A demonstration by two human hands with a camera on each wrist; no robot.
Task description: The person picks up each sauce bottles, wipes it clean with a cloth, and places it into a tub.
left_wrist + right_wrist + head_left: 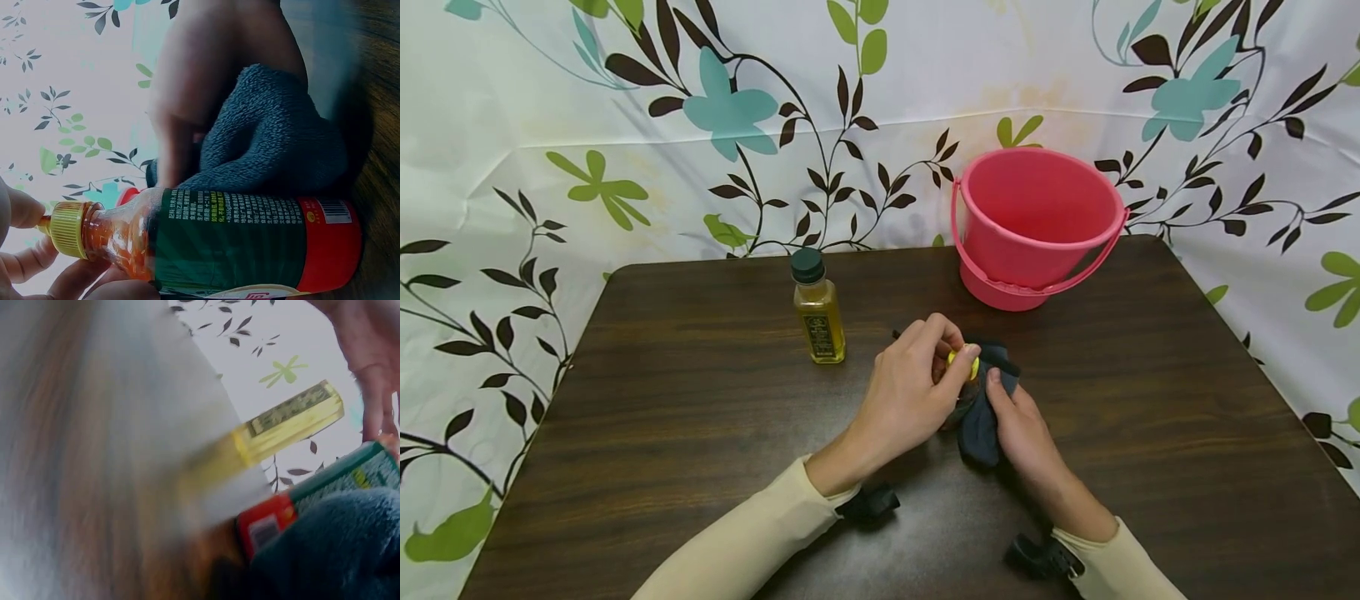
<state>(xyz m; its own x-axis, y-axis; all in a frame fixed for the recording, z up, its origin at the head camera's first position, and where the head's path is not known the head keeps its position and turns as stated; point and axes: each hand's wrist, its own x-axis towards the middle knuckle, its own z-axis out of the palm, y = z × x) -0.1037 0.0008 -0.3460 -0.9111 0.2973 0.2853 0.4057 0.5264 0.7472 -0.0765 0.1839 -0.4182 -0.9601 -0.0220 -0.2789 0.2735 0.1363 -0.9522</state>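
Observation:
Near the middle of the table, my left hand (910,396) grips a sauce bottle (231,244) around its neck, close to the yellow cap (966,362). The bottle stands upright and has a green label with a red band at its base; in the head view it is mostly hidden. A dark blue-grey terry cloth (981,425) is in my right hand (1028,433), thumb on top of it. In the left wrist view the cloth (269,137) lies against the bottle's side. The right wrist view shows the cloth (337,544) covering part of the label.
A small bottle of yellow oil (823,325) with a dark green cap stands left of my hands. Behind them, at the table's back edge, is a pink bucket (1030,267) with its handle lowered. A leaf-patterned curtain (887,150) hangs behind the brown table (700,400).

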